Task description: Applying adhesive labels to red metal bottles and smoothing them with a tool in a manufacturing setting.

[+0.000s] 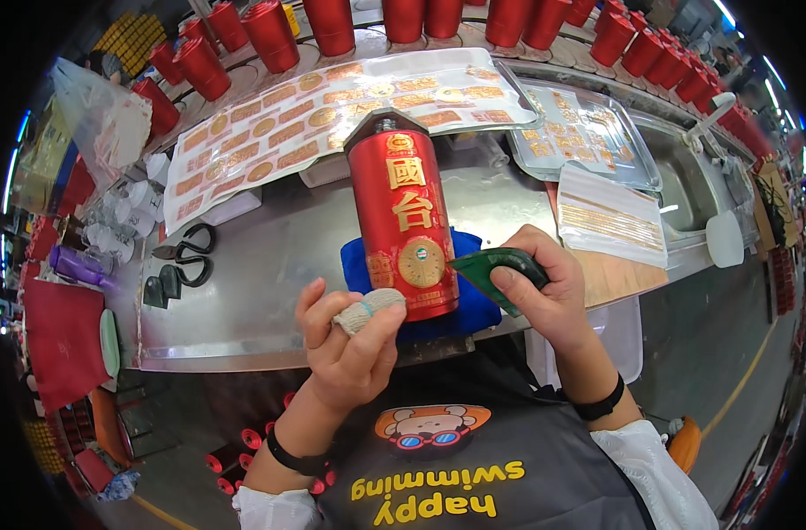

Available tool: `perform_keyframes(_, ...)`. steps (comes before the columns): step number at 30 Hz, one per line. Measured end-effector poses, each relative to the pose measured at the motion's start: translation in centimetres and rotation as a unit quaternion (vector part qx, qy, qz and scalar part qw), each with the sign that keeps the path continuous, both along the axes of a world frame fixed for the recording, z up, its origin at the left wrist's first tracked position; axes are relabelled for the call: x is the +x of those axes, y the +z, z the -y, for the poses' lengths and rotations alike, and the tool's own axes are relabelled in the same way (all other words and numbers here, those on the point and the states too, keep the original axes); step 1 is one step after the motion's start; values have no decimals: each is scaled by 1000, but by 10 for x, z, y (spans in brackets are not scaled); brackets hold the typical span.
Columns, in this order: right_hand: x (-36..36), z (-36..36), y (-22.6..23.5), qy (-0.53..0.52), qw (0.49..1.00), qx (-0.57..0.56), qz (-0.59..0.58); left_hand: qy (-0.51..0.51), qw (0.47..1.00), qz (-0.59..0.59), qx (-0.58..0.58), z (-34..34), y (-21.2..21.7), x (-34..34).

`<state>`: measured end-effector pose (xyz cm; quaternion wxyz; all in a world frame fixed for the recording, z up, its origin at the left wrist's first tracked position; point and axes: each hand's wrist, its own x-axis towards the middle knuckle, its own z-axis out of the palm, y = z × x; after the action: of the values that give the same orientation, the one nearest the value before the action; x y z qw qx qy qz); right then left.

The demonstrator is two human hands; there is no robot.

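Note:
A red bottle [379, 190] with raised gold characters and a round gold emblem [422, 263] lies with its neck pointing away from me. Under its near end is a folded blue cloth [467, 305]. My left hand [350, 344] is closed on a wad of greyish cloth [365, 311], held close to the bottle's lower left side. My right hand [549, 284] grips a dark green, flat scraper-like piece [496, 272]. Its pointed tip reaches to the right edge of the round emblem; whether it touches I cannot tell.
A steel worktop [288, 256] carries sheets of gold decals [288, 119], a tray [589, 132] of more decals, a white sheet with gold strips [611, 216] and black scissors [191, 252]. Red canisters [270, 35] line the conveyor behind. A sink [686, 190] is at right.

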<state>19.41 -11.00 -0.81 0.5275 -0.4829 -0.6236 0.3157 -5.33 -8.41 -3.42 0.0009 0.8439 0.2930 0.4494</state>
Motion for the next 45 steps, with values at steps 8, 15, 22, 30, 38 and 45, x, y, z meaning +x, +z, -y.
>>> perform_keyframes(8,7,1,-2,-18,1000,3,-18,-60,985,-121,106,-17,27,35)
perform_keyframes(15,-12,-12,18,-6,986,108,125,-32,998,-23,50,-2,-5,16)
perform_keyframes(22,-26,-20,47,190,951,128,209,69,991,27,-110,-3,-12,0)
perform_keyframes(30,-19,-20,22,5,997,-50,52,41,999,-5,23,-9,-8,7)
perform_keyframes(38,-18,-15,16,-16,997,-56,42,8,992,-77,101,-9,-8,9)
perform_keyframes(45,-30,-21,9,-8,986,59,154,-50,975,160,-146,-6,-8,4)
